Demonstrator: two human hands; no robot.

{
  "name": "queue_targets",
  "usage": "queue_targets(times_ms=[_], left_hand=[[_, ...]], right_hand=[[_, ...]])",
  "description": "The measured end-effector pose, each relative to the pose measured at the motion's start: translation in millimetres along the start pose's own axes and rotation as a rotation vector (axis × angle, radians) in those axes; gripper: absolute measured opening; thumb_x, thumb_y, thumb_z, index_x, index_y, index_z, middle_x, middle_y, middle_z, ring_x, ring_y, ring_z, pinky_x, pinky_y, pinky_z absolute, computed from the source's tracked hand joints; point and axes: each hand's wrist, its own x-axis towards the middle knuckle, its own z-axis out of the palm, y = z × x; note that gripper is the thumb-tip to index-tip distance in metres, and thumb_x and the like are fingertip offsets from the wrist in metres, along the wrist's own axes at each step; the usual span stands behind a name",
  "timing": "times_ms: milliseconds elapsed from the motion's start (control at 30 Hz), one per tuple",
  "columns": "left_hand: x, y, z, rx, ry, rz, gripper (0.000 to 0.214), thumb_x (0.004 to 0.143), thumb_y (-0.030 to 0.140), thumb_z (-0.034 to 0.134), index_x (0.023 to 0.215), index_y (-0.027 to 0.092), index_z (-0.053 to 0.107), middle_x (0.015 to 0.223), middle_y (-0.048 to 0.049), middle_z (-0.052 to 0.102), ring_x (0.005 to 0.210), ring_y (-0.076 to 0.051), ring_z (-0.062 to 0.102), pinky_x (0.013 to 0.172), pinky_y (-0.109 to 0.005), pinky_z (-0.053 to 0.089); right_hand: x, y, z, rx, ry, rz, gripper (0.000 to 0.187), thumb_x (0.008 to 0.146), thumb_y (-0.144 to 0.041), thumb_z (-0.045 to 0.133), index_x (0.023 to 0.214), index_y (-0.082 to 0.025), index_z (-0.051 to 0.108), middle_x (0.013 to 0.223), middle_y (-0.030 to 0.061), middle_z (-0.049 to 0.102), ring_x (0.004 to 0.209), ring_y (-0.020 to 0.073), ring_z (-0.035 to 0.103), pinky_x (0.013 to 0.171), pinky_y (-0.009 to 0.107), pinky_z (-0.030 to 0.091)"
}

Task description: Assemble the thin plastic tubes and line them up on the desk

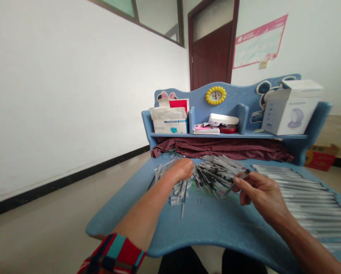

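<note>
Between the thumb and fingers of my right hand is a capped pen, held at a slant with its dark end up. My left hand is curled closed at the left edge of a heap of loose pens; whatever its fingers hold is hidden. Clear pen caps and thin sticks lie scattered beneath and in front of the left wrist. On the right, beyond my right hand, many pens lie side by side in a long row, partly covered by my forearm.
The blue desk has a curved front edge. A bunched checked cloth lies under its shelf. On the shelf stand a mask box, a red round tin and a large white box. A white wall rises at the left.
</note>
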Motion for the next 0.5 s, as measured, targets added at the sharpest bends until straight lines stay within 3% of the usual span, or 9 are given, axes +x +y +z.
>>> queue_targets(times_ms=[267,500], left_hand=[[5.2,-3.7,8.2,-0.142,0.006,-0.025,0.013,0.059,0.011,0.057,0.063,0.016,0.069,0.072,-0.0089,0.068,0.070,-0.020,0.060,0.062,-0.026,0.039],[12.1,-14.3,9.8,-0.546,0.120,-0.109,0.011,0.057,0.007,0.057,0.051,0.014,0.062,0.059,-0.0046,0.062,0.070,-0.018,0.057,0.065,-0.025,0.038]], right_hand=[[-1.4,-0.2,-0.8,0.003,-0.013,-0.008,0.029,0.074,-0.044,0.063,0.068,-0.015,0.059,0.052,-0.0007,0.060,0.035,0.0086,0.050,0.036,0.020,0.040],[-1.3,-2.0,0.7,0.011,0.010,-0.018,0.029,0.073,-0.043,0.064,0.065,-0.015,0.059,0.047,-0.0009,0.058,0.035,0.0086,0.050,0.035,0.019,0.039]])
